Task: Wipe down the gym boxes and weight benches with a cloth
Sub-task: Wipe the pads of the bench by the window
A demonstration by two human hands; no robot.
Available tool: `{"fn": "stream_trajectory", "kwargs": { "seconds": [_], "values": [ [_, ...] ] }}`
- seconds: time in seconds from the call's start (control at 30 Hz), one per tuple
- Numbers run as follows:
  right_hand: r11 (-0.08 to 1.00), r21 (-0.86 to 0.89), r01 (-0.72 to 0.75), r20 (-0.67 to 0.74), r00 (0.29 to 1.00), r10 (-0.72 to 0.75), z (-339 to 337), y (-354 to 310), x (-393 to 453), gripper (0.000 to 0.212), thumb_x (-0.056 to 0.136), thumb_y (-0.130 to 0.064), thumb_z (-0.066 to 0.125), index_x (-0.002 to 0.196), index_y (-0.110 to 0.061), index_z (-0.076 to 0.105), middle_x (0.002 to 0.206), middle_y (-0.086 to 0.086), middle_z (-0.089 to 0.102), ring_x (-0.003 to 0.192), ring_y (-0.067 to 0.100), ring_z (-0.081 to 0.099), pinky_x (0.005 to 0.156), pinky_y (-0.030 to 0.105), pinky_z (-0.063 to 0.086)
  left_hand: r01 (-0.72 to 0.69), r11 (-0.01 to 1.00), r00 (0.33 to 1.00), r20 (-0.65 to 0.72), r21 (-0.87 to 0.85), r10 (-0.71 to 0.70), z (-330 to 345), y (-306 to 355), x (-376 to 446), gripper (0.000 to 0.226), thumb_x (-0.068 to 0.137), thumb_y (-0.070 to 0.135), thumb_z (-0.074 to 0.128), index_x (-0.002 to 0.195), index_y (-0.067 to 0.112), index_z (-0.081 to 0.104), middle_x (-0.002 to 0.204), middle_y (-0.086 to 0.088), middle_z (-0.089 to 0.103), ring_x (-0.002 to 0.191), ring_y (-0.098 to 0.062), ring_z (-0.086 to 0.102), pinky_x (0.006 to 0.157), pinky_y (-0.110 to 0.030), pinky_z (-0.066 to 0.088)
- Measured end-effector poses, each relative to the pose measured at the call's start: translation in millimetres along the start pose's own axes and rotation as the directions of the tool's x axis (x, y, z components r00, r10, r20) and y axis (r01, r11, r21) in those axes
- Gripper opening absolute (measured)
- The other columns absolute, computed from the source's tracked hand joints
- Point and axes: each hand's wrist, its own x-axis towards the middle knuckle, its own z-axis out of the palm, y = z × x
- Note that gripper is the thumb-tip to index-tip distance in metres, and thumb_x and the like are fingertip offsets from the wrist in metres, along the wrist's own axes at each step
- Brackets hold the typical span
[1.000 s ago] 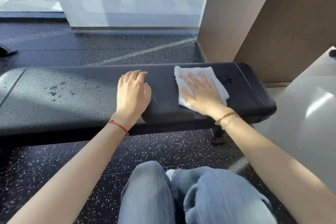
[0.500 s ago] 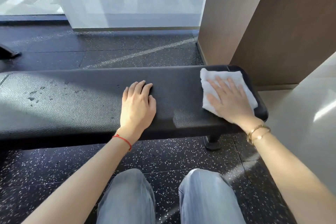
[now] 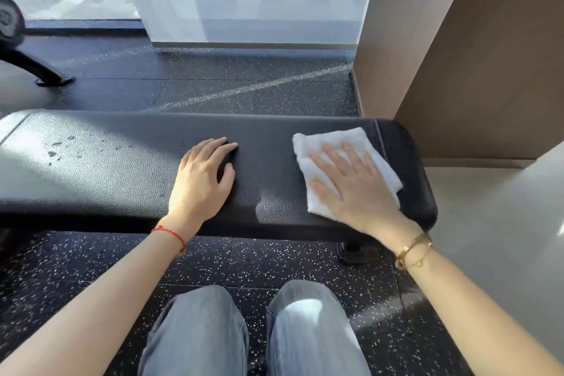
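Note:
A black padded weight bench (image 3: 122,174) runs across the view in front of my knees. A folded white cloth (image 3: 335,143) lies on its right end. My right hand (image 3: 351,183) presses flat on the cloth with straight, spread fingers. My left hand (image 3: 201,177) rests flat on the bare pad near the middle, fingers relaxed and holding nothing. Small wet drops (image 3: 58,149) speckle the pad at the left.
A brown wall panel (image 3: 476,70) stands close behind the bench's right end, with a pale floor (image 3: 500,223) to its right. Speckled black rubber flooring (image 3: 274,259) surrounds the bench. A black equipment leg (image 3: 39,70) stands at the far left. A bench foot (image 3: 352,253) sits below the right end.
My right hand slid the cloth rightward to the bench's end, then back a little toward the left. My left hand stayed flat on the pad.

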Motion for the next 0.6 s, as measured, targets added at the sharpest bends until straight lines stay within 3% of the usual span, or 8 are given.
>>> {"fn": "stream_trajectory", "kwargs": {
  "seconds": [0.1, 0.23, 0.4, 0.5, 0.6],
  "values": [
    [0.991, -0.002, -0.136, -0.005, 0.991, 0.136, -10.1, 27.1, 31.0, 0.063, 0.096, -0.064, 0.011, 0.156, -0.043, 0.011, 0.166, -0.014, 0.001, 0.153, 0.018, -0.008, 0.123, 0.046, -0.007, 0.016, 1.0, 1.0, 0.003, -0.007, -0.016, -0.8, 2.8, -1.3, 0.041, 0.096, 0.022, 0.052, 0.137, 0.024, 0.055, 0.146, 0.003, 0.051, 0.14, -0.019, 0.039, 0.119, -0.043, 0.028],
    [0.99, 0.013, -0.139, 0.002, 0.99, 0.139, -11.2, 13.2, 61.8, 0.06, 0.101, -0.059, 0.018, 0.157, -0.039, 0.009, 0.166, -0.012, 0.0, 0.153, 0.023, -0.009, 0.122, 0.052, -0.008, 0.021, 1.0, 1.0, -0.007, -0.014, -0.021, -2.8, 4.6, -1.6, 0.04, 0.095, 0.021, 0.055, 0.135, 0.024, 0.057, 0.144, 0.004, 0.053, 0.138, -0.018, 0.041, 0.117, -0.042, 0.031],
    [0.999, -0.014, -0.05, -0.029, 0.998, 0.049, 1.8, -1.7, 8.5, 0.067, 0.095, -0.067, 0.004, 0.157, -0.041, 0.003, 0.166, -0.014, -0.006, 0.152, 0.023, -0.015, 0.122, 0.052, -0.008, 0.031, 0.999, 0.999, -0.028, -0.037, -0.032, -2.2, 4.5, -2.8, 0.038, 0.094, 0.021, 0.058, 0.133, 0.023, 0.06, 0.143, 0.003, 0.055, 0.136, -0.019, 0.045, 0.117, -0.043, 0.034],
    [0.994, -0.037, -0.106, -0.06, 0.993, 0.103, 5.6, 10.7, -21.7, 0.071, 0.09, -0.071, -0.003, 0.156, -0.044, 0.0, 0.164, -0.016, -0.01, 0.152, 0.021, -0.016, 0.122, 0.05, -0.009, 0.029, 0.999, 0.999, -0.018, -0.022, -0.03, -2.0, 5.1, -2.5, 0.038, 0.095, 0.021, 0.057, 0.133, 0.022, 0.059, 0.143, 0.002, 0.055, 0.137, -0.019, 0.045, 0.117, -0.043, 0.033],
    [0.984, -0.013, -0.177, -0.067, 0.982, 0.175, 1.3, 33.5, -12.5, 0.069, 0.092, -0.072, 0.003, 0.155, -0.046, 0.001, 0.165, -0.017, -0.009, 0.153, 0.022, -0.013, 0.122, 0.049, -0.009, 0.037, 0.999, 0.999, -0.023, -0.01, -0.037, -2.0, 8.2, -1.8, 0.038, 0.094, 0.019, 0.057, 0.132, 0.02, 0.06, 0.142, 0.0, 0.055, 0.135, -0.021, 0.046, 0.116, -0.044, 0.034]
  ]
}}
